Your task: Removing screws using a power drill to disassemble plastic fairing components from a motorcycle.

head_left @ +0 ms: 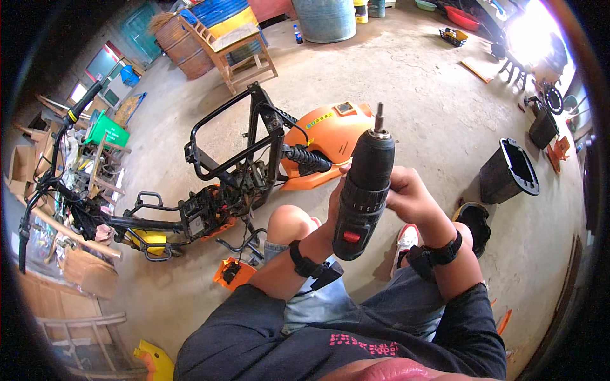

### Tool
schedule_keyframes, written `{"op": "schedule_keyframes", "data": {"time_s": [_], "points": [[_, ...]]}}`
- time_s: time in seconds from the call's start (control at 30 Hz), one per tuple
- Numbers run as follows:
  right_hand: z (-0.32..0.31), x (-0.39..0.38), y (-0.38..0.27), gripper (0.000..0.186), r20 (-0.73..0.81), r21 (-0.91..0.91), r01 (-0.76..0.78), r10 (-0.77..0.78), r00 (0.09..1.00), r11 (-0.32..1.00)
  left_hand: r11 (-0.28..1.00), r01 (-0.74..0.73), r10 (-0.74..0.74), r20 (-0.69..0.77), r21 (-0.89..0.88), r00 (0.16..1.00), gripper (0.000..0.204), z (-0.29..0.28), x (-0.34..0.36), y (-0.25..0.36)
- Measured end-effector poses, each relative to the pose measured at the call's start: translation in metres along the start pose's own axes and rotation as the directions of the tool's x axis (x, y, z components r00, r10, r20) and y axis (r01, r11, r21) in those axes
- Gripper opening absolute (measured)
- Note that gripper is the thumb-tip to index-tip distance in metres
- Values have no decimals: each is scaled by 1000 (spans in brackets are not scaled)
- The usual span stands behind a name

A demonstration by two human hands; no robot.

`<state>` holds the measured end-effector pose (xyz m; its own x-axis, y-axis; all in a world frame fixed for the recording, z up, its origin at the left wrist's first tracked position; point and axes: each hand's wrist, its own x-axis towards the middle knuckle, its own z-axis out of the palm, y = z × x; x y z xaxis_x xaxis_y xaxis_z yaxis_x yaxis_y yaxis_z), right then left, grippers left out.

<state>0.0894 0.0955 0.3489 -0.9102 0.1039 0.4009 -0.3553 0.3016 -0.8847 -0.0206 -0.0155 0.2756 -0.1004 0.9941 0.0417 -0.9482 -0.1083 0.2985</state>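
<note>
A black cordless drill (359,197) with a red button and a metal bit (379,117) in its chuck points up and away from me. My left hand (333,209) grips it from the left, mostly hidden behind its body. My right hand (403,190) has curled fingers on the drill's right side, near the collar. Beyond them lies a stripped scooter with a black tube frame (203,171), an orange body panel (324,136) and a shock absorber (305,157). A small orange part (234,273) rests on the floor to the left of my knee.
A black bin (502,171) and a dark curved part (473,228) stand at right. Clutter with a green crate (108,130) lines the left wall. A wooden chair (248,67), rusty barrel (180,51) and grey drum (325,19) stand at the back of the concrete floor (413,76).
</note>
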Motion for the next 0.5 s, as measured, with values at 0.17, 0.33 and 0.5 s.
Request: {"op": "schedule_keyframes", "data": {"time_s": [0.17, 0.33, 0.5], "points": [[5, 10, -9, 109, -289, 489, 137, 12, 957, 862, 835, 148, -259, -142, -530, 955, 42, 16, -2, 0], [4, 12, -24, 106, -269, 497, 131, 10, 963, 858, 957, 139, -109, 125, -256, 986, 36, 17, 5, -12], [7, 8, -30, 73, -240, 671, 171, -8, 971, 722, 976, -24, -6, 138, 215, 990, 39, 7, 9, -15]]}}
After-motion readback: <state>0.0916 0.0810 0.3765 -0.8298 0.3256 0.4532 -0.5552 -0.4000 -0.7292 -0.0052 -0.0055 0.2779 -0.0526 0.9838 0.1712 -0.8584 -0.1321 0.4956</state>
